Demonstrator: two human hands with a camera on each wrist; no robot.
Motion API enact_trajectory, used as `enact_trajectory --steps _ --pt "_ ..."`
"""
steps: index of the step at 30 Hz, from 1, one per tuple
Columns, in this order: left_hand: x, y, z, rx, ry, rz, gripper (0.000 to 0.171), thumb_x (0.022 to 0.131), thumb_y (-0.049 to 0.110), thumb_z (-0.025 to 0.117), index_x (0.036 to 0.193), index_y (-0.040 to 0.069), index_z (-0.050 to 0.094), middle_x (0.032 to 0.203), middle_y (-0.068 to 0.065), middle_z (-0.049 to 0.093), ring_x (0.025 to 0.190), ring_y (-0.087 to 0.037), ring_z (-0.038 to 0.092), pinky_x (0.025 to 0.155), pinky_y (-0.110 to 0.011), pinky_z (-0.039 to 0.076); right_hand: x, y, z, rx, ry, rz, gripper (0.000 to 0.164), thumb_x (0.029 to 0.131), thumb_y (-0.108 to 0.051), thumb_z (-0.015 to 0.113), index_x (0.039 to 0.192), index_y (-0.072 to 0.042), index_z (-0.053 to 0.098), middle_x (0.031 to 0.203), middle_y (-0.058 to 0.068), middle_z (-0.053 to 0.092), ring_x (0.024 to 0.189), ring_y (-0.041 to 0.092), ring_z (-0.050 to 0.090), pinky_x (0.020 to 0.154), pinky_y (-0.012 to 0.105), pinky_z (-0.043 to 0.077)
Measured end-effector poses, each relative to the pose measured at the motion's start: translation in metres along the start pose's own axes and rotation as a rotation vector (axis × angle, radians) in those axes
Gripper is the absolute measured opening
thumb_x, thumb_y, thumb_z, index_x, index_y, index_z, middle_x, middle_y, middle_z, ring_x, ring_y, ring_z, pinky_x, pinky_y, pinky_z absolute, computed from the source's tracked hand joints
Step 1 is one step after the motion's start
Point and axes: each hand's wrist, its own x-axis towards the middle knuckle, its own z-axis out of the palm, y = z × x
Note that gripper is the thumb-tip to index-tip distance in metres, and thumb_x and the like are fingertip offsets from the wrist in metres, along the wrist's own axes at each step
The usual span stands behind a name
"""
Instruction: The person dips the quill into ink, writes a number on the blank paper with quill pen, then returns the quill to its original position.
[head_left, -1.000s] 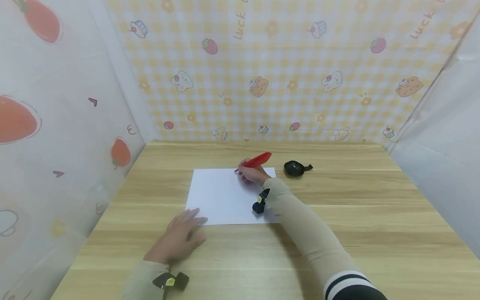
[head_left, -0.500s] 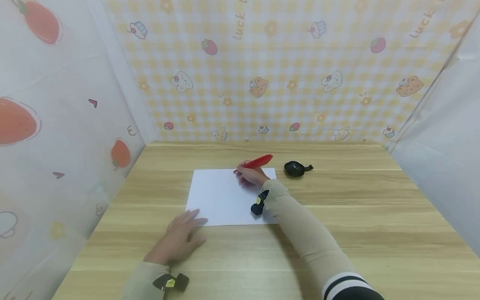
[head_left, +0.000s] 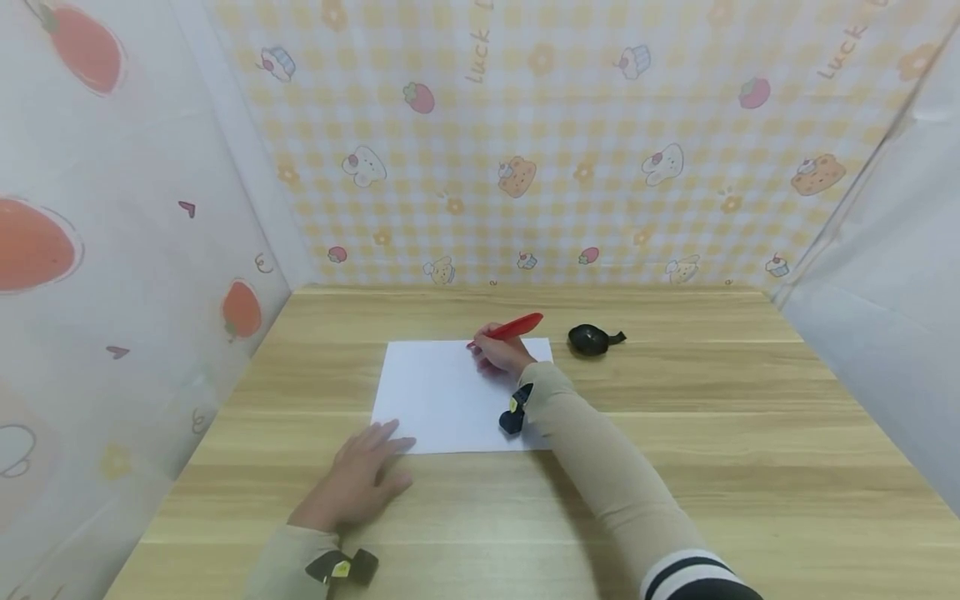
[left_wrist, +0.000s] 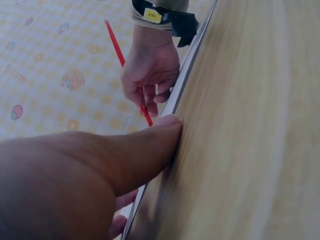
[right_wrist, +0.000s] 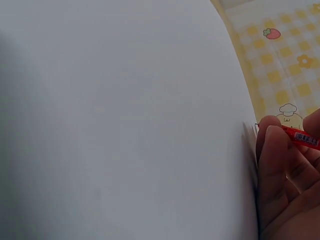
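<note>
Red feather-shaped pen (head_left: 517, 326) is being held above the far part of the white paper sheet (head_left: 442, 396), tip slanting down and to the left near the sheet's far edge, broad end rising to the right. Whether the paper is being touched by the tip cannot be told. A barcode label (right_wrist: 306, 138) is being shown on the barrel in the right wrist view.

Handling, judged by looks: pen is probably being made light by its slim build, barrel stiff and a bit slippery if plastic, feather end thinner and easier to bend. Best hold is being offered by the lower barrel just behind the tip; the feather end is better being left unsqueezed. Paper is likely light, limp, easily creased or slid, so flat pressure near a corner is being favoured over pinching.

Right hand (head_left: 501, 354): pen is being pinched low between thumb and fingers, the other fingers being bent beneath. Left hand (head_left: 363, 473): nothing is being gripped; fingers are being spread, fingertips being rested on the sheet's near left corner, thumb being kept off it, on or just over the bench (head_left: 675, 483). Black pan-shaped object (head_left: 589, 340) is being left untouched beyond the sheet's right edge.
</note>
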Motion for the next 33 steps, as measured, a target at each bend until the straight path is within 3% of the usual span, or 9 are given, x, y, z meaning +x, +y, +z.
enact_trajectory --steps 12,19,33 --pt "0.0014 0.0025 0.0020 0.025 0.003 -0.009 0.053 0.092 0.032 0.064 0.139 0.011 0.052 0.152 -0.020 0.034 0.139 -0.045 0.025 0.109 -0.067 0.013 -0.0042 -0.0003 -0.0011 -0.017 0.012 -0.021 0.013 0.092 -0.022 0.058 0.097 -0.010 0.062 0.087 0.008 0.069 0.061 0.018 0.063 0.056 0.025 0.055" --pt "0.0009 0.0047 0.0008 0.004 -0.015 -0.050 0.054 0.092 0.032 0.064 0.141 0.013 0.051 0.155 -0.021 0.026 0.141 -0.042 0.022 0.112 -0.063 0.011 -0.0069 -0.0018 -0.0013 -0.015 0.011 -0.038 0.014 0.093 -0.021 0.057 0.096 -0.009 0.063 0.085 0.008 0.070 0.057 0.016 0.061 0.052 0.024 0.053" --pt "-0.0015 0.0057 -0.0025 0.006 -0.018 -0.045 0.052 0.094 0.033 0.062 0.140 0.013 0.051 0.154 -0.022 0.028 0.141 -0.043 0.023 0.112 -0.063 0.011 -0.0094 -0.0042 -0.0002 0.004 -0.042 -0.030 0.012 0.093 -0.018 0.057 0.098 -0.008 0.061 0.089 0.009 0.071 0.060 0.018 0.063 0.057 0.026 0.056"
